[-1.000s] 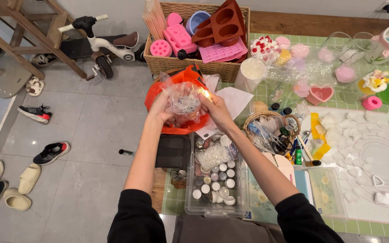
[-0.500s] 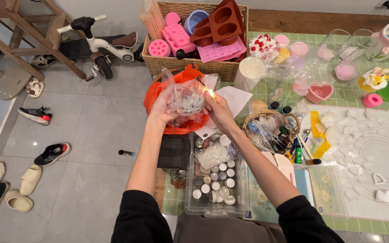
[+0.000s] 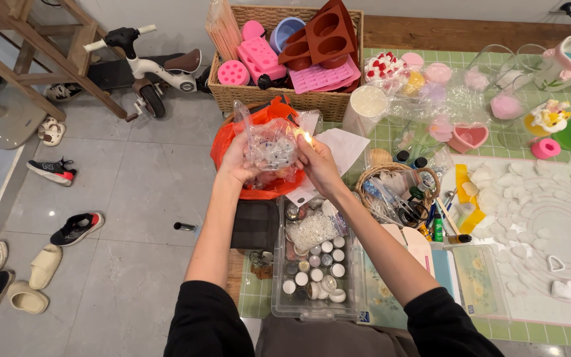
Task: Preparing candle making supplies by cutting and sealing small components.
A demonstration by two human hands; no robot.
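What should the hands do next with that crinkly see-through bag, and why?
Probably pull the bag's top open a little. Both hands already hold the clear plastic bag: the left hand cups it from the side, and the right hand pinches its upper edge. Small pieces show inside, but the plastic is bunched up, so they can't be reached yet. It hangs over the orange bag.

I was looking at a home craft corner: a wicker basket of pink and brown silicone moulds (image 3: 285,92) stood on the green-checked surface (image 3: 391,135), while scattered shoes (image 3: 74,226) and a child's white balance bike (image 3: 147,66) sat on the grey tiled floor (image 3: 120,277).
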